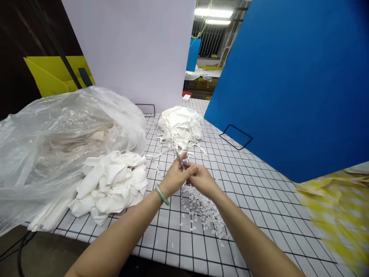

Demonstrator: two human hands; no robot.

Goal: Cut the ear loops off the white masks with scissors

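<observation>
My left hand [175, 176], with a pale green bangle [162, 194] on its wrist, meets my right hand [201, 179] above the table. Both are closed, fingers bent inward and touching. From between them a slim grey blade [179, 157], like that of small scissors, points up and away; it seems to come from my right hand, whose grip is partly hidden. What my left fingers pinch is too small to make out. Below my right hand lie many tiny white cut pieces [206, 209]. Beyond my hands is a heap of white fabric strips [181, 125].
A crumpled pile of white cloth [113, 182] lies to the left, against a large clear plastic bag [72, 111]. The table [161, 238] wears a black-and-white grid cover. A white panel [135, 50] and a blue panel [296, 84] stand behind; yellow checked material [340, 215] lies right.
</observation>
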